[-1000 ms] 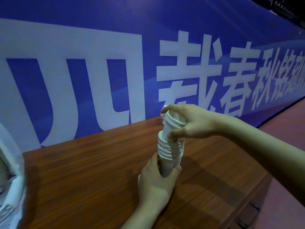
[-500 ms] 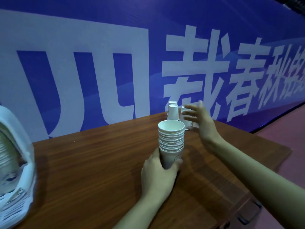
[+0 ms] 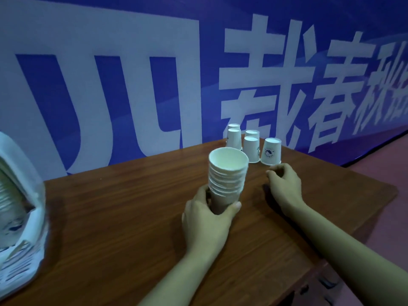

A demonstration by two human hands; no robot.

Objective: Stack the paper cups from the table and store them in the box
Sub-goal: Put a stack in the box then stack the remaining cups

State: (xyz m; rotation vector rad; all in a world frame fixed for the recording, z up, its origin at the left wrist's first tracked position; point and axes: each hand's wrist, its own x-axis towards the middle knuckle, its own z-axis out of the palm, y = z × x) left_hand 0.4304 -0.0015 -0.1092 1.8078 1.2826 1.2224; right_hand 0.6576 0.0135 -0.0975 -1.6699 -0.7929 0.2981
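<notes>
A stack of white paper cups [image 3: 226,175] stands upright, mouth up, in the middle of the wooden table [image 3: 114,217]. My left hand [image 3: 207,219] grips the stack around its base. Several single cups stand upside down at the table's far edge, the nearest one [image 3: 271,151] showing a dark logo. My right hand [image 3: 284,186] rests on the table just in front of that cup, fingers loosely curled and holding nothing. A white perforated box [image 3: 19,213] with cups inside sits at the far left, partly cut off by the frame.
A blue banner with large white characters [image 3: 265,74] rises behind the table. The table's right corner [image 3: 393,191] and front-right edge drop off to a reddish floor [image 3: 386,155].
My right hand let go of the cup it pushed onto the stack, reached toward the far cups, and has dropped onto the table in front of them. My left hand keeps holding the stack.
</notes>
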